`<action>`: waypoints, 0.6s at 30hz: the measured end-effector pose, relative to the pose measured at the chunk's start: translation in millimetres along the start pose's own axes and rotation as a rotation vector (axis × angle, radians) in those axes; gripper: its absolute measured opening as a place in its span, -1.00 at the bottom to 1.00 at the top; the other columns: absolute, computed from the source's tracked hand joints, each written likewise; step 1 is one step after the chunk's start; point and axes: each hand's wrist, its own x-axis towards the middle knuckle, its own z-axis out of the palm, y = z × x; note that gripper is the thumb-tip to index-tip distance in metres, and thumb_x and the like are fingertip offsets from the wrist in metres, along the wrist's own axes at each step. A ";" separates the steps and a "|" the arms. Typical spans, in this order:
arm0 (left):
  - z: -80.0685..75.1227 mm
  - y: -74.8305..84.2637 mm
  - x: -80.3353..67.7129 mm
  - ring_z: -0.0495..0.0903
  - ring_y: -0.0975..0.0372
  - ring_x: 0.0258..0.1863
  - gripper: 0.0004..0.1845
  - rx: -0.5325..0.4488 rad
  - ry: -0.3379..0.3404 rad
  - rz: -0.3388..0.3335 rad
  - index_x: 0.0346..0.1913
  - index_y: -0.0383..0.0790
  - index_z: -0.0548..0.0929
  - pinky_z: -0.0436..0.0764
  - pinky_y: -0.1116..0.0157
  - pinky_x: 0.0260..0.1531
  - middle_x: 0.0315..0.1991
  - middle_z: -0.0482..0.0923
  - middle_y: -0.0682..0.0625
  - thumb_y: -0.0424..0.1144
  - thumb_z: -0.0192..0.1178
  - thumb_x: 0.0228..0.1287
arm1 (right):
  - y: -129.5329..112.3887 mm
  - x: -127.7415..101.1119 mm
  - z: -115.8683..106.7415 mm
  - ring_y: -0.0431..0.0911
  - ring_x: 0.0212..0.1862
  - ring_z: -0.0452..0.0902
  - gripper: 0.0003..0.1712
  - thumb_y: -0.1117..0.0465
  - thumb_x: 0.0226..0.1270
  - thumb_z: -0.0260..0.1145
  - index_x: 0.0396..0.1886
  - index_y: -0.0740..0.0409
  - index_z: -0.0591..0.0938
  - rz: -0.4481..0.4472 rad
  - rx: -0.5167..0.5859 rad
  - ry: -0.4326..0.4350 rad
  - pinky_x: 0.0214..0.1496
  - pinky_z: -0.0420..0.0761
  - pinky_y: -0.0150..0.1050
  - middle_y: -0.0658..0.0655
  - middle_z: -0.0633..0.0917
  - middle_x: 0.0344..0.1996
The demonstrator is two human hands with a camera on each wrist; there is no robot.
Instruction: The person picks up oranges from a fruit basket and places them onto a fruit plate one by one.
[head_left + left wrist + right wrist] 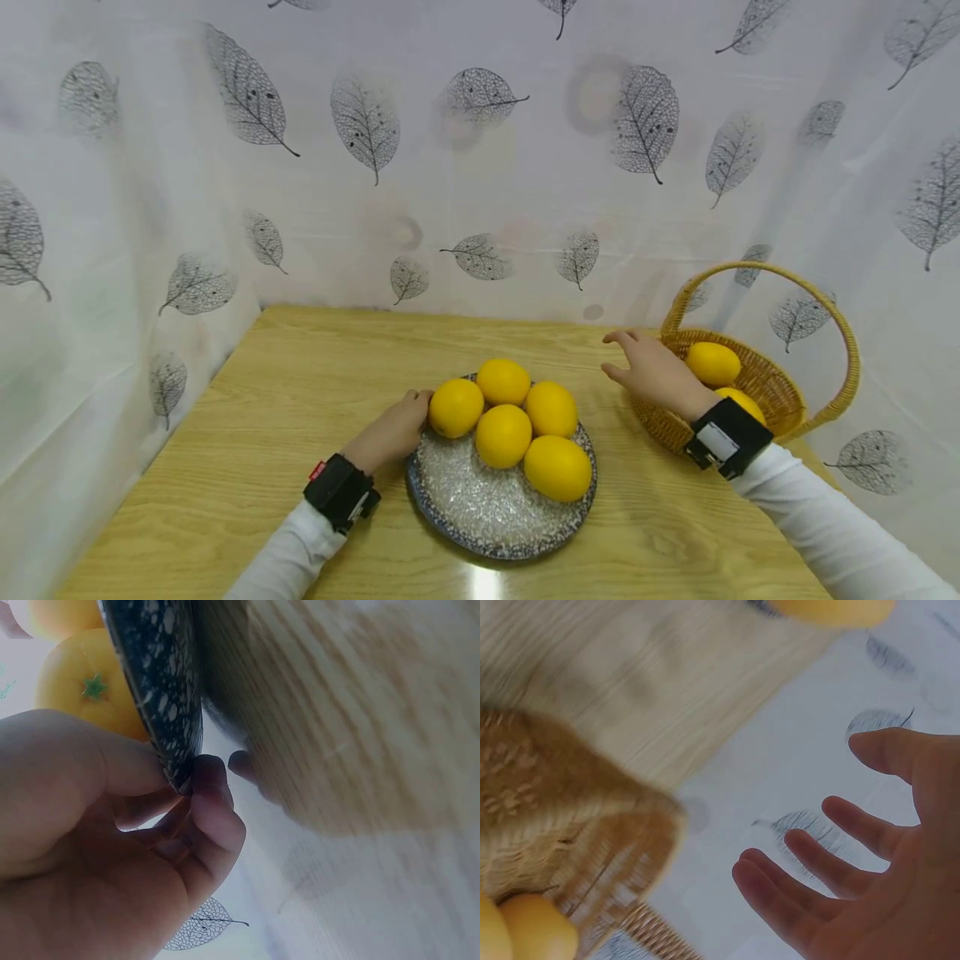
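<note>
Left fingers (214, 787): curled over the edge of the round speckled grey plate (161, 690); the thumb is on one side of the rim and the fingers on the other, so they pinch it.
Left hand (392, 433): it holds the plate's left edge, just beside the nearest yellow lemon (455, 407).
Right fingers (810, 862): spread out and nearly straight, holding nothing.
Right hand (654, 372): open, above the near left rim of the round woven wicker basket with a hoop handle (780, 398). Whether it touches the rim cannot be told.
Plate: it sits on the light wooden table (300, 400), in the middle, close to the person.
Lemons on the plate: five yellow ones, bunched together toward the back and right side.
Basket: it stands on the right side of the table, near the plate but apart from it.
Lemons in the basket (712, 363): two yellow ones, one behind the right hand and one beside the wrist.
Wrists: each has a black band, with white sleeves behind.
Behind the table: a white curtain with grey leaf prints (480, 167).
</note>
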 end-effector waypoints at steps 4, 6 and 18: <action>1.0 0.3 0.5 0.54 -0.10 0.18 -0.48 0.004 -0.002 -0.005 0.40 -0.52 0.35 0.52 -0.08 0.31 0.16 0.47 -0.39 -0.61 0.02 0.38 | 26.0 6.9 -14.3 0.34 0.08 0.57 -0.37 0.02 0.54 0.16 0.39 0.37 0.39 0.046 0.004 -0.021 0.03 0.63 0.18 0.60 0.40 0.29; 1.6 0.0 0.6 0.54 -0.10 0.18 -0.48 0.005 -0.001 -0.007 0.40 -0.52 0.35 0.53 -0.08 0.31 0.15 0.47 -0.39 -0.60 0.01 0.39 | 40.4 10.3 -19.8 0.35 0.07 0.57 -0.36 0.01 0.54 0.16 0.37 0.40 0.40 0.063 0.007 -0.030 0.02 0.63 0.19 0.61 0.42 0.26; 3.3 0.4 1.4 0.55 -0.08 0.16 -0.47 -0.009 -0.002 0.000 0.40 -0.50 0.36 0.54 -0.07 0.30 0.15 0.48 -0.37 -0.60 0.03 0.38 | 105.9 3.8 -26.1 0.50 0.16 0.48 -0.27 0.03 0.46 0.18 0.28 0.65 0.36 0.174 -0.071 -0.159 0.17 0.54 0.30 0.68 0.50 0.16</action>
